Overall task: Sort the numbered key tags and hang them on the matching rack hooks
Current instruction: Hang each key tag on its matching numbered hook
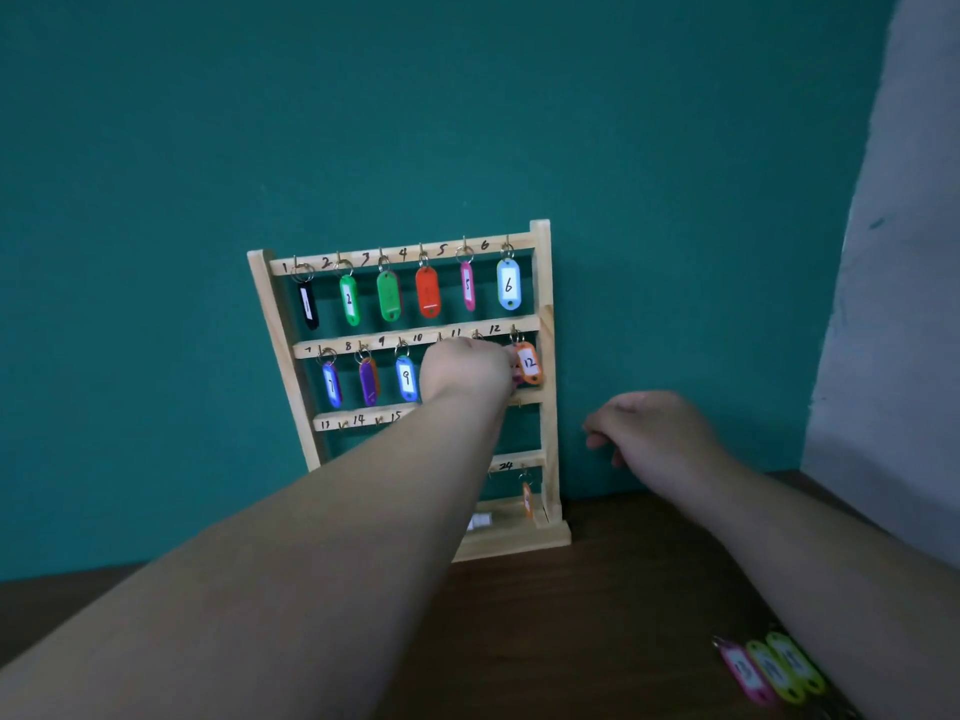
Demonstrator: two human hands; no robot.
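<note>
A wooden key rack (543,283) with numbered hooks stands against the teal wall. Its top row holds tags 1 to 6, among them a light blue tag 6 (508,284). The second row carries tags 7, 8, a blue tag 9 (406,378) and an orange tag 12 (529,363). My left hand (464,370) reaches up to the second row by hooks 10 and 11, fingers closed around a pink tag that is mostly hidden. My right hand (644,426) hovers right of the rack, fingers loosely curled, holding nothing. Three loose tags (769,670), one pink and two yellow-green, lie on the table at bottom right.
The rack sits on a dark wooden table (597,615). An orange tag (527,498) hangs under hook 24 in the bottom row. A pale wall (893,304) stands at the right. The third row, marked 13, 14, 15, shows bare hooks.
</note>
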